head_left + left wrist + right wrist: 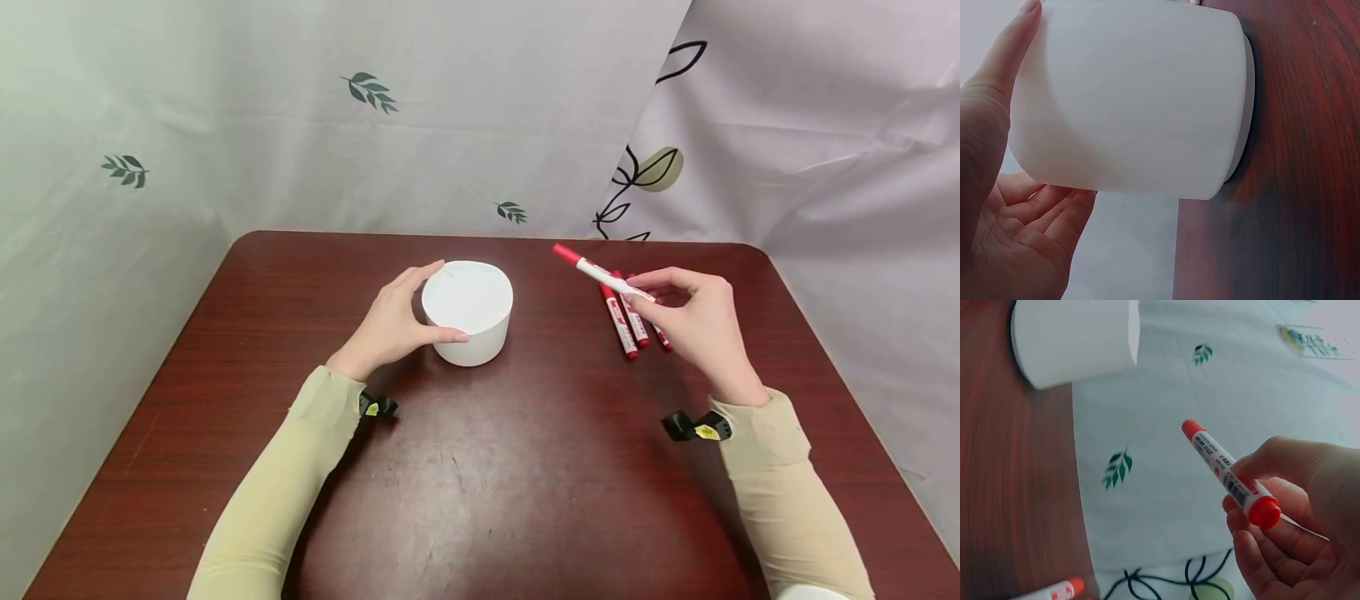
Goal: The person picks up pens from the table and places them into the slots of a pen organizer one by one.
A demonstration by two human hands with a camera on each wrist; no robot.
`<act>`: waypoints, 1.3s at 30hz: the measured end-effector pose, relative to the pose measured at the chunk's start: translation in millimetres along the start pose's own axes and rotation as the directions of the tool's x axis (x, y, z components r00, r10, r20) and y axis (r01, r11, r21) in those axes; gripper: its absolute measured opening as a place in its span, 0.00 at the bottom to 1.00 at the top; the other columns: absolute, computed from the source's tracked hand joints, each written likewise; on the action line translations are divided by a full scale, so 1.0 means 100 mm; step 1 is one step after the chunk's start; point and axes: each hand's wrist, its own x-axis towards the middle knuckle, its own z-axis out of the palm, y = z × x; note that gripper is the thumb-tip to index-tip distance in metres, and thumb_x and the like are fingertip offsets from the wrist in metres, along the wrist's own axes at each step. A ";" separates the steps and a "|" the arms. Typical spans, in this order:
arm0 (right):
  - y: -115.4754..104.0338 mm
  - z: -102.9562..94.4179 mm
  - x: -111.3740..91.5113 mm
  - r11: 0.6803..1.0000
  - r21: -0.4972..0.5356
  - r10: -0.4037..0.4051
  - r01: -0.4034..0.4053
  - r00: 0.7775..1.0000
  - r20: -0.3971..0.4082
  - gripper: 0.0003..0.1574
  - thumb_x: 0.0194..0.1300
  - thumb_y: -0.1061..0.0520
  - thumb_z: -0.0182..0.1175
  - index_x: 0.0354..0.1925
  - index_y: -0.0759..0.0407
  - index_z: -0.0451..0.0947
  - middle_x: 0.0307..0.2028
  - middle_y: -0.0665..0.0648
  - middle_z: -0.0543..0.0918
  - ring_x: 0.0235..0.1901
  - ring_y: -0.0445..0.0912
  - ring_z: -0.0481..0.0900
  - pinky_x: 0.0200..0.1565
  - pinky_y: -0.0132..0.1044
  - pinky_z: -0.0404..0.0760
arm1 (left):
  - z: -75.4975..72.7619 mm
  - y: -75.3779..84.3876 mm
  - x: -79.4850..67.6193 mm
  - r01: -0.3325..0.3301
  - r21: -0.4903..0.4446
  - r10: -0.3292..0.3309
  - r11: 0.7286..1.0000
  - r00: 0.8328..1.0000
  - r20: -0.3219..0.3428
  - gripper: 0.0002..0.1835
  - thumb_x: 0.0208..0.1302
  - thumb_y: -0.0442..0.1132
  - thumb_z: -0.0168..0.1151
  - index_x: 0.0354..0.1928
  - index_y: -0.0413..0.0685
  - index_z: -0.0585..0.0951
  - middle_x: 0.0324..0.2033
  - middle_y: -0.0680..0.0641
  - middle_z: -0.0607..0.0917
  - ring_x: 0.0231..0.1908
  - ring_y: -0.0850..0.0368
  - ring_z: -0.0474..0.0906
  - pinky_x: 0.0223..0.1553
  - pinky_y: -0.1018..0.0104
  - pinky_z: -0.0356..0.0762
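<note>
Head view: your left hand [385, 323] grips a round white bowl [487, 343], thumb and fingers on opposite sides; bowl upright on the dark red wood-grained table [487, 475]. Your right hand [697, 321] pinches a red-capped marker [600, 273], tilted, raised off the tabletop near three similar markers [619, 327] lying right of the bowl.

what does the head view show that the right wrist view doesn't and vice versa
Only the head view shows the left hand holding the bowl, the left sleeve and right sleeve. Only the right wrist view shows a barcode on the held marker. Both show the right hand, held marker, bowl, table and a lying marker.
</note>
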 end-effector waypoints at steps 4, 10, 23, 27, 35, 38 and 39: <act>-0.24 0.01 -0.03 0.998 0.061 0.005 -0.006 1.000 0.014 0.11 0.52 0.51 0.71 0.37 0.50 0.86 0.23 0.53 0.82 0.08 0.44 0.64 0.10 0.32 0.62 | 0.00 0.00 0.00 -0.001 -0.001 0.001 1.000 1.000 0.003 0.57 0.30 0.70 0.72 0.68 0.59 0.64 0.59 0.55 0.70 0.58 0.58 0.65 0.55 0.52 0.64; -0.53 0.05 0.00 0.977 0.207 -0.054 0.055 0.998 -0.011 0.11 0.53 0.63 0.69 0.38 0.62 0.85 0.26 0.56 0.82 0.15 0.44 0.71 0.17 0.29 0.70 | 0.00 -0.01 0.01 0.006 -0.011 -0.006 1.000 1.000 0.005 0.57 0.30 0.70 0.72 0.68 0.60 0.64 0.59 0.57 0.69 0.58 0.59 0.65 0.53 0.54 0.67; -0.86 0.27 0.27 0.841 0.522 -0.142 0.142 0.989 -0.040 0.19 0.50 0.71 0.68 0.44 0.71 0.80 0.35 0.64 0.82 0.32 0.48 0.81 0.40 0.35 0.80 | 0.00 -0.02 0.01 0.000 -0.010 0.000 1.000 1.000 0.005 0.57 0.31 0.69 0.72 0.68 0.59 0.64 0.58 0.56 0.70 0.57 0.59 0.66 0.53 0.55 0.68; -0.93 0.35 0.32 0.844 0.522 -0.134 0.120 0.991 -0.010 0.19 0.50 0.70 0.68 0.44 0.68 0.80 0.33 0.63 0.81 0.32 0.50 0.81 0.40 0.35 0.80 | 0.00 -0.02 0.00 0.001 -0.013 0.000 1.000 1.000 0.010 0.57 0.31 0.70 0.72 0.68 0.59 0.64 0.59 0.56 0.70 0.57 0.59 0.65 0.52 0.55 0.68; -0.97 0.53 0.39 0.856 0.507 -0.165 0.106 0.984 0.073 0.19 0.49 0.70 0.68 0.43 0.67 0.80 0.35 0.64 0.82 0.33 0.53 0.81 0.40 0.39 0.80 | 0.01 -0.02 0.01 -0.010 -0.020 0.010 1.000 1.000 0.002 0.57 0.31 0.69 0.72 0.68 0.58 0.64 0.59 0.56 0.70 0.57 0.60 0.66 0.53 0.57 0.68; -0.95 0.61 0.39 0.873 0.478 -0.164 0.092 0.980 0.112 0.19 0.50 0.69 0.68 0.44 0.67 0.79 0.35 0.63 0.82 0.34 0.53 0.81 0.40 0.39 0.80 | 0.01 -0.01 0.02 -0.015 -0.019 0.015 1.000 1.000 0.003 0.57 0.31 0.69 0.72 0.68 0.58 0.64 0.59 0.56 0.70 0.57 0.61 0.65 0.53 0.57 0.68; -0.94 0.64 0.39 0.880 0.468 -0.161 0.085 0.979 0.126 0.19 0.51 0.68 0.68 0.44 0.67 0.79 0.35 0.63 0.82 0.34 0.52 0.81 0.40 0.39 0.80 | 0.00 -0.01 0.02 -0.014 -0.021 0.014 1.000 1.000 0.004 0.57 0.31 0.69 0.72 0.68 0.58 0.64 0.59 0.56 0.70 0.57 0.61 0.65 0.54 0.57 0.68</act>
